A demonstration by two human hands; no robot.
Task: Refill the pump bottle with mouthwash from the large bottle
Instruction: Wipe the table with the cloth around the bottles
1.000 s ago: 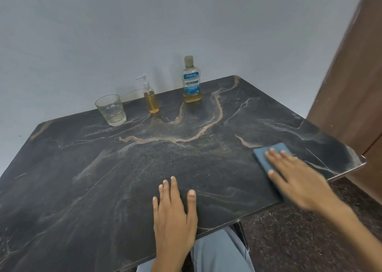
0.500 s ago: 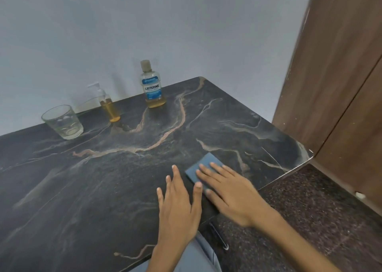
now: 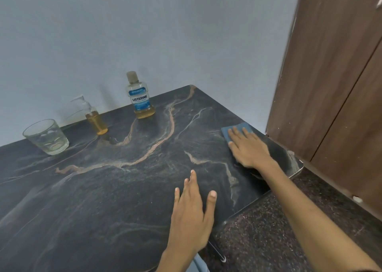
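The large mouthwash bottle [image 3: 139, 98], capped, with a blue label and amber liquid low in it, stands at the back of the dark marble table [image 3: 103, 189]. To its left stands the small pump bottle [image 3: 94, 117], its white pump on and amber liquid inside. My left hand [image 3: 193, 213] lies flat on the table near the front edge, fingers apart, holding nothing. My right hand [image 3: 247, 147] presses flat on a blue cloth [image 3: 236, 131] near the table's right edge, far from both bottles.
A clear drinking glass [image 3: 46, 137] stands at the back left, beside the pump bottle. A grey wall runs behind the table. A brown wooden door or cabinet [image 3: 330, 85] rises at the right, over a speckled floor [image 3: 268, 230].
My right hand has slid the blue cloth from the front middle of the table, next to my left hand, out toward the far right edge. The bottles and the glass have not moved.
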